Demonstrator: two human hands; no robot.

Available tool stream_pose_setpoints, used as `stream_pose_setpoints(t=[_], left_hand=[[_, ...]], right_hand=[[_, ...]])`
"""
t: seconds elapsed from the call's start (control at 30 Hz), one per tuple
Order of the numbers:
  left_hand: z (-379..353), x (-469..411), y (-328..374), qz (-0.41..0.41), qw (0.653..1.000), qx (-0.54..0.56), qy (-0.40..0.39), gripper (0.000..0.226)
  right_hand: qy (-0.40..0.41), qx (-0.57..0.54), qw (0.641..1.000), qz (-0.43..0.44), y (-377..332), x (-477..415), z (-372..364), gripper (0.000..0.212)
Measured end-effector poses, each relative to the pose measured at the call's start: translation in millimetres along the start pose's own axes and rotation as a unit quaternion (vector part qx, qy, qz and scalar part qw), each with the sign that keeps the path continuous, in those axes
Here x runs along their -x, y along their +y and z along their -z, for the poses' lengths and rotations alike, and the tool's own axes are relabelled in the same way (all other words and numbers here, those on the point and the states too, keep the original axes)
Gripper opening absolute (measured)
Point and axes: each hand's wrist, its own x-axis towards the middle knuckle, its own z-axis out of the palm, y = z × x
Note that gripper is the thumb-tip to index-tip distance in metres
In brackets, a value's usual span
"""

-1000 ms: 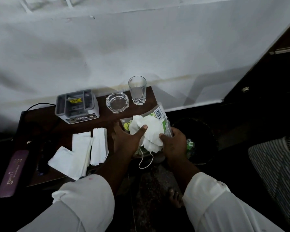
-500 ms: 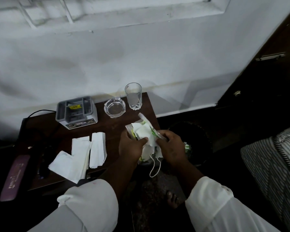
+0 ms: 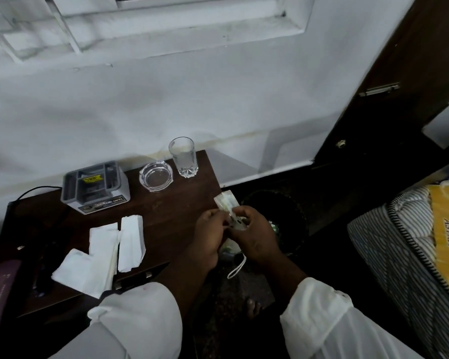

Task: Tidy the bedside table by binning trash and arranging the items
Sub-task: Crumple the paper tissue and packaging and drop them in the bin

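Observation:
My left hand and my right hand together squeeze a crumpled bundle of trash: a plastic wrapper with white tissue and a face mask whose ear loop dangles below. The bundle is just past the right edge of the dark wooden bedside table, beside a black bin on the floor. On the table lie white folded tissues, a glass ashtray, a drinking glass and a grey organiser box.
A maroon flat case and a dark object with a cable lie at the table's left end. A striped mattress with a yellow label stands on the right. A white wall runs behind the table. My bare foot is on the floor.
Both hands have crushed the wrapper and tissue into a much smaller bundle and shifted it slightly right, towards the bin. The camera has tilted upward.

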Motion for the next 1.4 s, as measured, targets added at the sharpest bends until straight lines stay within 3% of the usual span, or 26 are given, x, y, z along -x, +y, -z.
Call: stream_pose_setpoints(t=[0.17,0.4,0.5,0.57,0.7,0.8,1.0,1.07,1.17,1.23,1.4], left_hand=[[-27,1,-2,0.007,0.997,0.047,-0.060,0.034],[-56,-2,-12,0.034,0.990,-0.063,-0.124,0.057],[-66,-5,-17,0.013,0.982,-0.109,-0.152,0.052],[-69,-7,-21,0.003,0.976,-0.137,-0.167,0.048],[-70,-26,-35,0.019,0.968,-0.166,-0.190,0.060],[-76,-37,-47,0.043,0.968,-0.150,-0.197,0.062],[-83,-50,-63,0.084,0.972,-0.118,-0.186,0.066],[-86,-53,-66,0.081,0.976,-0.089,-0.183,0.062],[-89,-61,-74,0.090,0.981,-0.032,-0.169,0.061],[-90,-74,-84,0.086,0.985,-0.021,-0.151,0.067],[-86,-107,-131,0.060,0.986,-0.047,-0.147,0.097]], right_hand=[[0.045,0.036,0.998,-0.015,9,-6,15,0.067],[0.106,0.088,0.987,-0.079,44,-23,43,0.032],[0.123,0.108,0.980,-0.113,64,-35,54,0.016],[0.133,0.080,0.975,-0.160,82,-45,60,0.014],[0.117,-0.032,0.957,-0.264,123,-67,68,0.012],[0.101,-0.157,0.924,-0.335,146,-80,71,0.025],[0.088,-0.241,0.870,-0.421,158,-99,74,0.015],[0.103,-0.264,0.860,-0.424,160,-108,73,0.024],[0.118,-0.291,0.844,-0.436,173,-119,73,0.061],[0.116,-0.294,0.844,-0.434,171,-118,76,0.075],[0.109,-0.281,0.848,-0.436,176,-112,81,0.071]])
